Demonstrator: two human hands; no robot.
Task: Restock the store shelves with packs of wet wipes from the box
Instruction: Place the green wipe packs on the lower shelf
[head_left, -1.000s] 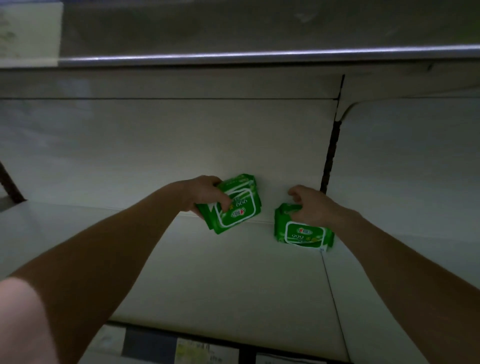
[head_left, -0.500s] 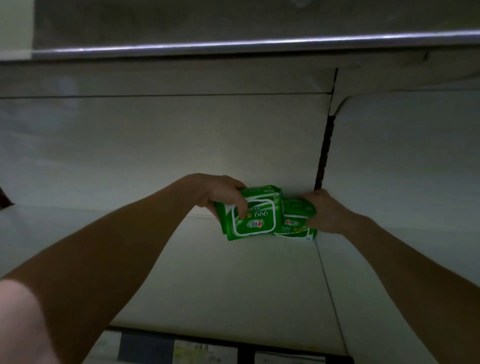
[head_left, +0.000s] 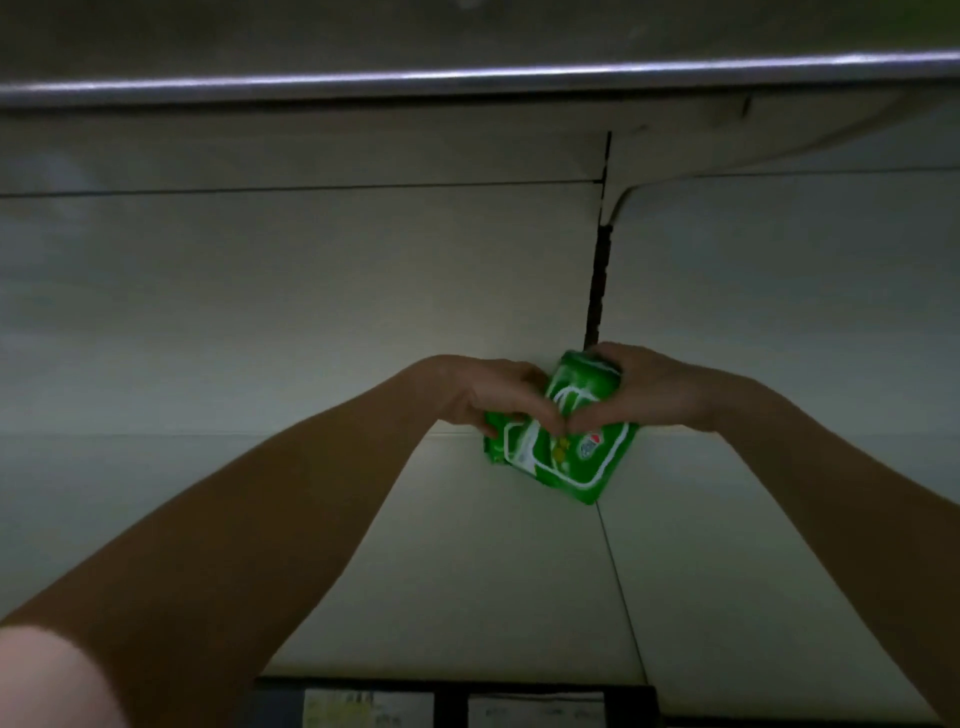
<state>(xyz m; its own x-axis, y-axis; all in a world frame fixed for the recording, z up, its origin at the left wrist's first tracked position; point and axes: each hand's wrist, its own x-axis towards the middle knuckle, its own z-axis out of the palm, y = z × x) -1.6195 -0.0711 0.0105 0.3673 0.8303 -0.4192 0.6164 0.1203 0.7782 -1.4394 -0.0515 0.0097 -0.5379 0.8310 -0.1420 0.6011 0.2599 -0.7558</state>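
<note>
Packs of wet wipes (head_left: 569, 452) are clamped between both hands at the back of the shelf (head_left: 415, 561), over the seam between two boards. The left hand (head_left: 483, 395) pinches their left edge. The right hand (head_left: 660, 389) curls over the top and right side, and the thumbs almost meet on the front. The green bundle lies tilted, its low corner pointing near-right. Both hands are equally close, so squaring it to the back panel (head_left: 311, 312) probably needs a joint twist.

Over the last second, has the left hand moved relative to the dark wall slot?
Yes. The left hand moved right toward the dark slot, meeting the right hand on the green packs.
</note>
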